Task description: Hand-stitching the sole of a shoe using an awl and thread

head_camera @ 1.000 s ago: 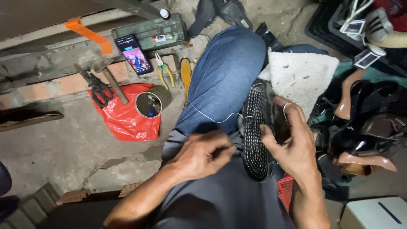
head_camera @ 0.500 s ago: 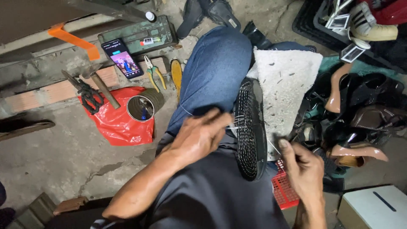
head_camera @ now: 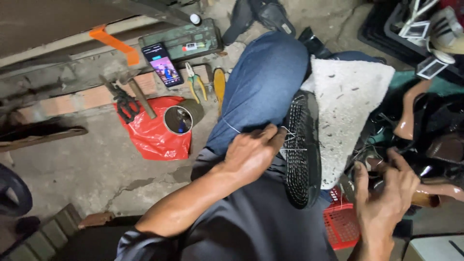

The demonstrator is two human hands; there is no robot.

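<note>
hands: 2 (head_camera: 253, 152) (head_camera: 386, 198) | black shoe: 1 (head_camera: 302, 150) | pliers: 1 (head_camera: 195, 87) | phone: 1 (head_camera: 163, 65) (screen lit) | tin can: 1 (head_camera: 178, 119)

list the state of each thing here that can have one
black shoe: sole up on the lap, thread through its edge
left hand: pinched shut on the thread
right hand: open, off the shoe
phone: screen lit
tin can: open, on its side
pliers: lying closed

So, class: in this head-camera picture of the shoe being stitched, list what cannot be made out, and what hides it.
- Shoe upper: head view shows only the black sole.
- Needle: too small, hidden by left hand fingers.
- Right hand: what it holds is blurred.
- Phone screen: too small.
- Red basket: contents hidden by the right hand.
</note>
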